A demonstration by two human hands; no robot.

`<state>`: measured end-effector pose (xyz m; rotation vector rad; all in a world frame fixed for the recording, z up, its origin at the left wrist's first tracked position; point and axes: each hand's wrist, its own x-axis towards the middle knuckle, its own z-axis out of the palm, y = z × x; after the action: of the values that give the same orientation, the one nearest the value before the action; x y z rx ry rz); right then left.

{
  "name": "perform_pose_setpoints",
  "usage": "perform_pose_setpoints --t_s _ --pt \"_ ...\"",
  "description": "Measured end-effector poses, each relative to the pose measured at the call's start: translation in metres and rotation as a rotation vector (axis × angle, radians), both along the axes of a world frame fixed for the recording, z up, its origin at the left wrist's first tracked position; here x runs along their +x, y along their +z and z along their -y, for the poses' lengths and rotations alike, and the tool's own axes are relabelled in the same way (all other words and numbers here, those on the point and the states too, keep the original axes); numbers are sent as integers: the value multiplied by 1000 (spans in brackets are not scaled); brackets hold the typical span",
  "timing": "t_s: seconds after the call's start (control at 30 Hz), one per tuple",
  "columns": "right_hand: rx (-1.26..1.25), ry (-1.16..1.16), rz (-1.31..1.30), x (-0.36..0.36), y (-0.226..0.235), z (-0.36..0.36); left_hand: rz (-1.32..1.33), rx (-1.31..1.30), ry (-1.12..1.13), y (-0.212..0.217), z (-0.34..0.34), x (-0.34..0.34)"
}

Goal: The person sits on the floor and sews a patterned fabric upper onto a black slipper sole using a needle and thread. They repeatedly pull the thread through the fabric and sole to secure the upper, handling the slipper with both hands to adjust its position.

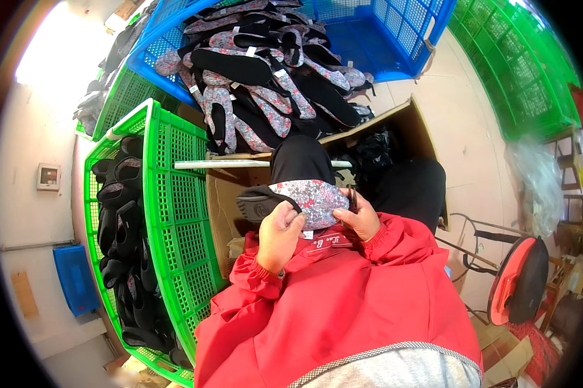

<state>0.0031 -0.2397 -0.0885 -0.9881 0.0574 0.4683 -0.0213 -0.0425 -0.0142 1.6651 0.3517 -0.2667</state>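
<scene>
Over my lap I hold a floral fabric slipper, grey with red and pink flecks. Its black heel end and sole point to the left, and a small white tag hangs at its lower edge. My left hand is closed on the slipper near its black opening, fingertips pinching the fabric. At the other end my right hand grips it with the thumb on top. A thin dark object shows by the right fingers; its kind cannot be made out. Beyond my knees many similar slippers lie heaped in a blue crate.
A green crate of dark slippers stands at my left. Before me sits an open cardboard box with black plastic inside and a white bar across it. Another green crate and a red-and-black round seat are at the right.
</scene>
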Motion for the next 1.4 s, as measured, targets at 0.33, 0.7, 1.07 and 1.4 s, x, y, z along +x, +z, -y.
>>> perform_pose_setpoints --t_s 0.33,0.7,1.07,1.4 --pt "-2 20 52 -4 -13 0 724 939 -133 18 20 12" --pt "-6 36 61 -6 -14 2 757 983 -171 7 29 24" --pt "46 124 100 -5 -1 7 895 811 -180 23 14 45" --pt "-236 346 487 7 9 33 558 450 -404 26 2 26"
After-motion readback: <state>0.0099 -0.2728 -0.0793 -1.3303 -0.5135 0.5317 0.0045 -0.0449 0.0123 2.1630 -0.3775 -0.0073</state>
